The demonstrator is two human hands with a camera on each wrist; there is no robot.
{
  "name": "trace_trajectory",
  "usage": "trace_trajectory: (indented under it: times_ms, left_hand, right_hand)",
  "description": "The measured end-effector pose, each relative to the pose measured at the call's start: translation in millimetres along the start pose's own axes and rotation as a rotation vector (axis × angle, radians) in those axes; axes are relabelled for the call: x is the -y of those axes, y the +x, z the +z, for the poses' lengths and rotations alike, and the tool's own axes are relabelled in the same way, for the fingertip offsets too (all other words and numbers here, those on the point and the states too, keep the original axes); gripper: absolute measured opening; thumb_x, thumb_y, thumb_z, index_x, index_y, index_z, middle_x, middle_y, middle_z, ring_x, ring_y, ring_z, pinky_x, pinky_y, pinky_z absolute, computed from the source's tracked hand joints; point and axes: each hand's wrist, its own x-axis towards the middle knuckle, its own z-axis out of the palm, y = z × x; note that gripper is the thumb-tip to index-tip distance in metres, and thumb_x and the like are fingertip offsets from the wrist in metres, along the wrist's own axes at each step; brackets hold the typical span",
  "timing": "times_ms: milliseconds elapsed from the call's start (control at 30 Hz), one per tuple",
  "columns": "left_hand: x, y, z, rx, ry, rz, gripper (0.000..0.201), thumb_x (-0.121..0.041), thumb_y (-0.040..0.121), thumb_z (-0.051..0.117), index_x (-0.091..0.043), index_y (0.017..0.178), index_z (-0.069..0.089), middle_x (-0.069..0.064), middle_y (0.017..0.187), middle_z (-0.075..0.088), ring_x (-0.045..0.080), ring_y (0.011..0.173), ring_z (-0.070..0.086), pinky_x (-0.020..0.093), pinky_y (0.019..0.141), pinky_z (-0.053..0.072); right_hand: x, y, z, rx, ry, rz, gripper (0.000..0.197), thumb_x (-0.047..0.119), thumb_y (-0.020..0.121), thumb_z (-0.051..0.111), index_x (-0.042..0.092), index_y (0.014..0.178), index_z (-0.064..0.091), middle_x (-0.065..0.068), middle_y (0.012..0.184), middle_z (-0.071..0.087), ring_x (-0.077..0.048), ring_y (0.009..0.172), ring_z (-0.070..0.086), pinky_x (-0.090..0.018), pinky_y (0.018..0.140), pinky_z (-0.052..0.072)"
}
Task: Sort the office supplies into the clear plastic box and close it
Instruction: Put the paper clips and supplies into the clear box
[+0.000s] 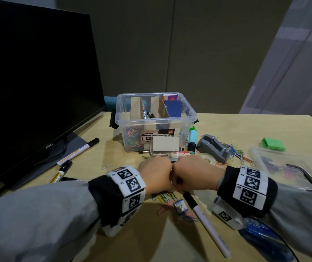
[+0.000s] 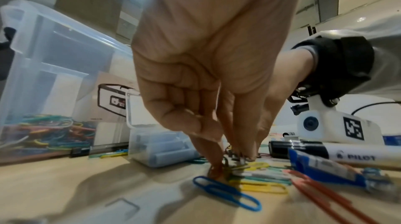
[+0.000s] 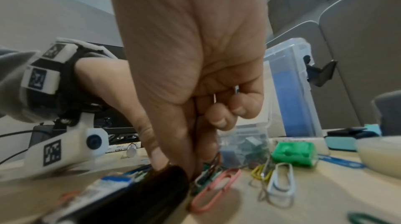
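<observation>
The clear plastic box [image 1: 157,121] stands open at the back centre, with cardboard dividers, coloured clips on its left side, markers in the middle and a blue pad on the right. Its lid [image 1: 283,167] lies on the table to the right. My left hand [image 1: 155,174] and right hand [image 1: 194,173] meet knuckle to knuckle over a pile of coloured paper clips [image 1: 165,197]. In the left wrist view my left hand [image 2: 230,155] pinches clips off the table beside a blue clip [image 2: 228,195]. My right hand [image 3: 195,164] pinches clips next to a pink clip [image 3: 217,188].
A white marker [image 1: 206,224] and a small staple box [image 1: 179,206] lie just in front of my hands. A small clear case [image 1: 165,146], a highlighter [image 1: 192,140], a tape dispenser [image 1: 213,146] and more clips sit behind them. Two markers [image 1: 77,151] lie beside the monitor [image 1: 37,91].
</observation>
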Motion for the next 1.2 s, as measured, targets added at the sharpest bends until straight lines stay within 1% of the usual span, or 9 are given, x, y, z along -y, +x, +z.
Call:
trace_trajectory:
  times_ms: [100, 200, 400, 500, 600, 867, 967, 1100, 1200]
  left_hand:
    - [-5, 0, 0, 0.005, 0.029, -0.008, 0.024, -0.031, 0.079, 0.075, -0.018, 0.073, 0.057, -0.002, 0.075, 0.053, 0.020, 0.073, 0.052, 0.030, 0.061, 0.044]
    - [-6, 0, 1, 0.025, 0.051, -0.017, 0.021, -0.024, 0.080, 0.072, -0.016, 0.070, 0.055, -0.001, 0.076, 0.057, 0.020, 0.072, 0.054, 0.029, 0.058, 0.041]
    - [-2, -6, 1, 0.013, 0.026, 0.007, 0.014, -0.029, 0.078, 0.071, -0.017, 0.085, 0.069, -0.003, 0.085, 0.069, 0.016, 0.079, 0.063, 0.027, 0.058, 0.042]
    - [6, -8, 0, 0.003, -0.129, 0.023, 0.010, -0.023, 0.076, 0.074, -0.017, 0.081, 0.068, -0.005, 0.080, 0.067, 0.013, 0.077, 0.063, 0.027, 0.062, 0.052]
    - [15, -8, -6, 0.016, -0.402, 0.005, 0.011, -0.011, 0.075, 0.078, -0.011, 0.080, 0.068, -0.003, 0.072, 0.068, 0.012, 0.070, 0.067, 0.030, 0.066, 0.058]
    - [32, -5, -17, -0.008, -1.197, -0.140, 0.019, 0.011, 0.082, 0.068, 0.013, 0.100, 0.062, 0.015, 0.066, 0.067, 0.016, 0.052, 0.062, 0.024, 0.052, 0.051]
    - [35, -3, -17, -0.062, -1.273, -0.167, 0.013, 0.013, 0.082, 0.065, 0.009, 0.095, 0.067, 0.015, 0.074, 0.069, 0.012, 0.057, 0.067, 0.017, 0.053, 0.053]
    - [41, 0, -13, -0.132, -1.310, -0.235, 0.009, 0.010, 0.082, 0.067, 0.006, 0.090, 0.068, 0.025, 0.089, 0.069, 0.020, 0.068, 0.070, 0.022, 0.060, 0.059]
    - [44, -1, -11, -0.170, -1.263, -0.257, 0.005, 0.006, 0.082, 0.070, 0.003, 0.086, 0.068, 0.022, 0.082, 0.069, 0.018, 0.061, 0.068, 0.020, 0.053, 0.054]
  right_hand:
    - [-4, -3, 2, -0.010, 0.083, -0.029, 0.009, 0.028, 0.083, 0.063, 0.021, 0.077, 0.061, 0.004, 0.068, 0.051, -0.017, 0.062, 0.049, -0.024, 0.055, 0.039]
    - [-14, -9, -1, -0.010, 0.217, -0.047, 0.002, 0.025, 0.078, 0.069, 0.023, 0.078, 0.070, 0.007, 0.074, 0.065, -0.010, 0.066, 0.054, -0.023, 0.056, 0.043]
    - [-39, -15, -6, -0.136, 0.456, -0.039, 0.010, 0.012, 0.076, 0.067, 0.018, 0.069, 0.063, 0.006, 0.074, 0.064, -0.006, 0.064, 0.056, -0.023, 0.062, 0.049]
    - [-47, -14, -5, -0.228, 0.547, 0.040, 0.010, 0.007, 0.077, 0.067, 0.012, 0.070, 0.062, 0.003, 0.069, 0.064, -0.008, 0.063, 0.058, -0.027, 0.064, 0.053]
    - [-48, -13, -3, -0.273, 0.645, 0.101, 0.016, 0.005, 0.077, 0.067, 0.016, 0.069, 0.060, 0.008, 0.064, 0.059, -0.001, 0.056, 0.052, -0.020, 0.057, 0.049]
    - [-38, -7, -11, -0.324, 1.083, 0.149, 0.011, -0.001, 0.086, 0.063, 0.006, 0.094, 0.063, -0.013, 0.081, 0.070, -0.016, 0.067, 0.067, -0.027, 0.067, 0.058]
    - [-33, -5, -14, -0.328, 1.291, 0.177, 0.011, -0.008, 0.092, 0.053, -0.001, 0.096, 0.061, -0.018, 0.082, 0.070, -0.019, 0.068, 0.069, -0.025, 0.063, 0.057]
    - [-27, 0, -14, -0.337, 1.417, 0.188, 0.013, -0.004, 0.095, 0.051, -0.001, 0.105, 0.059, -0.016, 0.091, 0.073, -0.020, 0.077, 0.070, -0.025, 0.066, 0.056]
    - [-24, 3, -15, -0.347, 1.430, 0.211, 0.014, 0.000, 0.094, 0.054, 0.002, 0.107, 0.059, -0.013, 0.095, 0.074, -0.020, 0.085, 0.071, -0.024, 0.070, 0.057]
